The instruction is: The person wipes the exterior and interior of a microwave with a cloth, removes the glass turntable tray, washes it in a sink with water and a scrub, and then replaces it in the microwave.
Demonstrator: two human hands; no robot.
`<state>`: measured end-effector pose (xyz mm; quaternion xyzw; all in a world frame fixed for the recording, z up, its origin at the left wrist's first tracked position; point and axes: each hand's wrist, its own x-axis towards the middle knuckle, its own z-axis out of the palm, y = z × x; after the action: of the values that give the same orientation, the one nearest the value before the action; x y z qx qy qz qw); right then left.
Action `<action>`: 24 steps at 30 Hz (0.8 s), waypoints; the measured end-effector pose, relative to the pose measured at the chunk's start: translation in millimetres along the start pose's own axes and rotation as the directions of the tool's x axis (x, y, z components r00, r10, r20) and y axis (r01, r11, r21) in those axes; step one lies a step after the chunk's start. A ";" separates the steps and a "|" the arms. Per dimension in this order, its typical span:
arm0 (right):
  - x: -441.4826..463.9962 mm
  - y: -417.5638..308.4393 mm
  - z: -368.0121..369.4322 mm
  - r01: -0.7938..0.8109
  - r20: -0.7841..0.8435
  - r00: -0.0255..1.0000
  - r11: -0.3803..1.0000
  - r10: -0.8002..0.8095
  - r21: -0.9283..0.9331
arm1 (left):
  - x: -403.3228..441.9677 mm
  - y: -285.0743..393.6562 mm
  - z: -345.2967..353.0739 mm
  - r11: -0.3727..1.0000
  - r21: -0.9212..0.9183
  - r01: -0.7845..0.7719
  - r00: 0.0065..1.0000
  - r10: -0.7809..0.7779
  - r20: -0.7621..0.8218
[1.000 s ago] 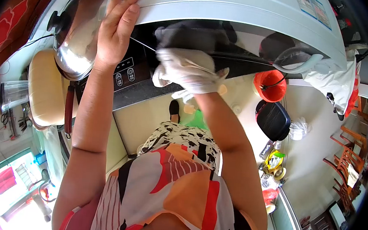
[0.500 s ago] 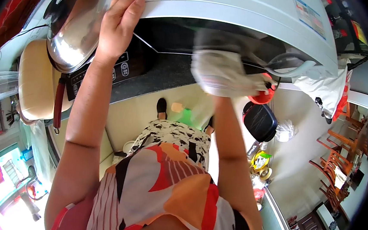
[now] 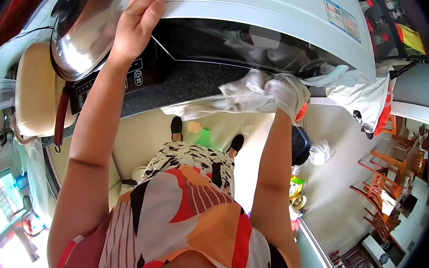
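Note:
My left hand (image 3: pixel 136 27) lies with its fingers spread on the edge of a white microwave's top (image 3: pixel 244 8). A white cloth (image 3: pixel 245 93) wraps my right hand (image 3: pixel 282 120), which is at the lower right of the dark glass door (image 3: pixel 206 40), near the door handle (image 3: pixel 332 77). The cloth hides those fingers. Its loose part trails left across the dark speckled counter (image 3: pixel 188 81) and hangs past the front edge. The glass reflects the cloth.
At left are an induction cooker (image 3: pixel 141 78), a pan with a shiny lid (image 3: pixel 89 28) and red-brown handle, and a cream-coloured rounded object (image 3: pixel 36 90). A white bag (image 3: pixel 366 98) hangs at right. A black container (image 3: pixel 300 146) and a clear plastic bag (image 3: pixel 320 152) are below.
My right hand has moved right and slightly down with the cloth, whose loose end now trails left over the counter edge. My left hand stays on the microwave. The view has shifted slightly.

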<state>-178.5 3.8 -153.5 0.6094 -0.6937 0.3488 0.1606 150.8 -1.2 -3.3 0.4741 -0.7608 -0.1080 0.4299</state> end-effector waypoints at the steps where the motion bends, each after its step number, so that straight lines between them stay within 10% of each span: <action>1: -5.7 -9.7 -1.1 -0.048 -0.017 0.999 0.999 0.048 -0.023 | -1.2 1.6 -1.3 1.000 -0.014 0.009 1.000 -0.009 -0.008; 12: -36.3 -179.3 12.6 0.382 0.058 0.898 0.837 -0.437 0.391 | -5.1 -11.0 6.2 1.000 -0.003 -0.003 1.000 0.003 -0.028; 20: 43.6 -23.7 -16.5 -0.139 -0.082 0.987 0.990 0.136 -0.027 | -3.2 -6.8 11.1 0.993 -0.116 0.007 0.995 -0.019 -0.098; 24: -4.7 -125.4 -10.0 0.062 -0.007 0.998 0.997 -0.062 0.053 | -6.2 -9.4 11.8 0.991 -0.137 0.001 0.994 -0.016 -0.106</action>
<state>-59.5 12.3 -113.4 0.6337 -0.6645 0.3638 0.1567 148.9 -4.0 -19.3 0.4519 -0.7254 -0.1360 0.5010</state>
